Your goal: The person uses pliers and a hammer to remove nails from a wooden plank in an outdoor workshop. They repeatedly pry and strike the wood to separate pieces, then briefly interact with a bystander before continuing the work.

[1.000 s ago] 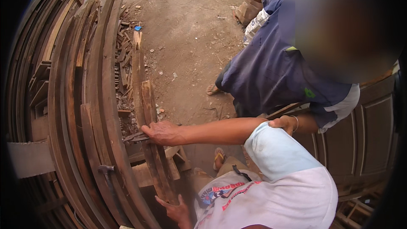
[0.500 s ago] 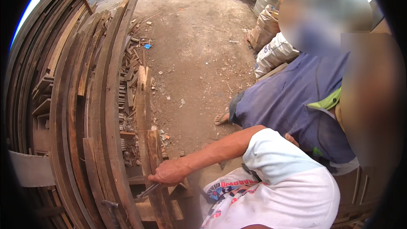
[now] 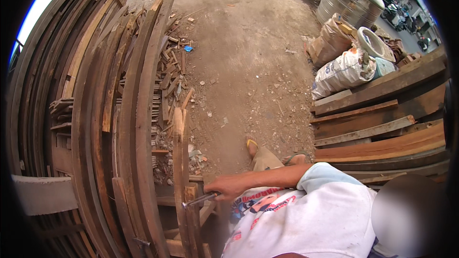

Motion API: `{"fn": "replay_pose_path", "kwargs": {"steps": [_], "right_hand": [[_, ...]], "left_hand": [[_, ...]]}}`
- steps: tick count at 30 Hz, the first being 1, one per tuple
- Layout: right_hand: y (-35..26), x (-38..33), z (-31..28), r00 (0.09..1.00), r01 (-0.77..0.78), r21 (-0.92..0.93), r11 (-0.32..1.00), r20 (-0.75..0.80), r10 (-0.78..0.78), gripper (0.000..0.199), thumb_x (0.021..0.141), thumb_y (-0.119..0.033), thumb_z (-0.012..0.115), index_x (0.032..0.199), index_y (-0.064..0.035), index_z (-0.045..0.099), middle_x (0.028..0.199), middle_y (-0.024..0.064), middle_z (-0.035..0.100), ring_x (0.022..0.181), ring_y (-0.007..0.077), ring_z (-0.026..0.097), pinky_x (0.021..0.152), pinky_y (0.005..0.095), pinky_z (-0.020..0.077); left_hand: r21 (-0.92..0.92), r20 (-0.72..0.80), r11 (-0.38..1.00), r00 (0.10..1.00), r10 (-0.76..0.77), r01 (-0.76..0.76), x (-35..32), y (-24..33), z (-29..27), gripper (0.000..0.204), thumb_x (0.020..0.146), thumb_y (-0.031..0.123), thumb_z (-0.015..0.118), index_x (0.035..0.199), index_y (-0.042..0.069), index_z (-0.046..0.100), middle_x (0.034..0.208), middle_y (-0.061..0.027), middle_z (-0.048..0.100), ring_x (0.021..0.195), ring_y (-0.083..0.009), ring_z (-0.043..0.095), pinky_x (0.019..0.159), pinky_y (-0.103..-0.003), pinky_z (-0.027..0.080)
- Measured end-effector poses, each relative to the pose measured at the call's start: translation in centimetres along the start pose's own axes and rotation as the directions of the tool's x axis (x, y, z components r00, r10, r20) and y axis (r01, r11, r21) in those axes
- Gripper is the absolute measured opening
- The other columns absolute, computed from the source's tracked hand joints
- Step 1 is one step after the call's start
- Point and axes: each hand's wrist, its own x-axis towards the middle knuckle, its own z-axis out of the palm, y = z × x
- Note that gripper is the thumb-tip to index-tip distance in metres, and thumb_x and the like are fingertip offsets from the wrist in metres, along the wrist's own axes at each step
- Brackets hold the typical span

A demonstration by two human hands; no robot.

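Observation:
My right hand [image 3: 224,187] is closed on a thin metal tool [image 3: 200,200], silvery with a darker part by the fingers; its exact kind is unclear. The tool points left, its tip over or beside the narrow upright wooden boards [image 3: 180,162]. I cannot tell whether it touches them. A shorter board [image 3: 191,220] with a rough end stands against the narrow ones. Farther left, a small metal thing like a hammer head [image 3: 142,242] rests among long dark planks [image 3: 128,129]. My left hand is out of view.
Stacked timber [image 3: 382,136] lies on the right, below full sacks [image 3: 345,70] and a metal drum [image 3: 346,2]. Wood scraps [image 3: 167,74] litter the dirt ground [image 3: 248,67] beside the planks. A blurred patch [image 3: 406,210] covers something at the lower right.
My right hand has drawn back to the right from the narrow boards, still holding the tool. The view has shifted; the person in blue no longer fills the right side, exposing the stacked timber.

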Motion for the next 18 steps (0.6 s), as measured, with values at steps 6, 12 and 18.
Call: {"fn": "replay_pose_path", "kwargs": {"steps": [6, 12, 18], "right_hand": [[5.9, -10.1, -11.7, 0.877, -0.314, -0.111, 0.943, -0.413, 0.244, 0.024, 0.092, -0.018, 0.067, 0.107, -0.0038, 0.056, 0.087, 0.0223, 0.064, 0.086, 0.0448, 0.065, 0.075, 0.0547, 0.0476], [9.2, -17.2, -23.2, 0.571, -0.713, 0.015, 0.701, -0.569, 0.592, 0.032, 0.096, -0.023, 0.063, 0.116, 0.0005, 0.053, 0.095, 0.0255, 0.065, 0.093, 0.0459, 0.066, 0.081, 0.0546, 0.0505], [12.1, -13.3, -31.3, 0.746, -0.61, -0.132, 0.781, -0.427, 0.511, 0.025, 0.096, -0.016, 0.055, 0.11, 0.004, 0.058, 0.1, 0.03, 0.067, 0.094, 0.048, 0.067, 0.081, 0.0566, 0.0508]], "left_hand": [[-0.086, 0.086, 0.986, 0.985, 0.149, -0.142, 10.7, 10.4, 5.4, 0.086, 0.094, 0.04, 0.074, 0.156, 0.012, 0.022, 0.122, -0.0239, 0.068, 0.104, -0.0421, 0.067, 0.091, -0.053, 0.052], [-0.07, 0.19, 0.98, 0.962, 0.194, -0.184, 20.3, 19.1, 8.7, 0.081, 0.094, 0.038, 0.074, 0.152, 0.01, 0.025, 0.119, -0.023, 0.068, 0.102, -0.0408, 0.067, 0.09, -0.052, 0.053], [-0.053, 0.299, 0.972, 0.925, 0.234, -0.229, 28.7, 26.2, 10.3, 0.075, 0.094, 0.037, 0.073, 0.149, 0.009, 0.029, 0.117, -0.0222, 0.068, 0.1, -0.0394, 0.068, 0.089, -0.051, 0.053]]}}
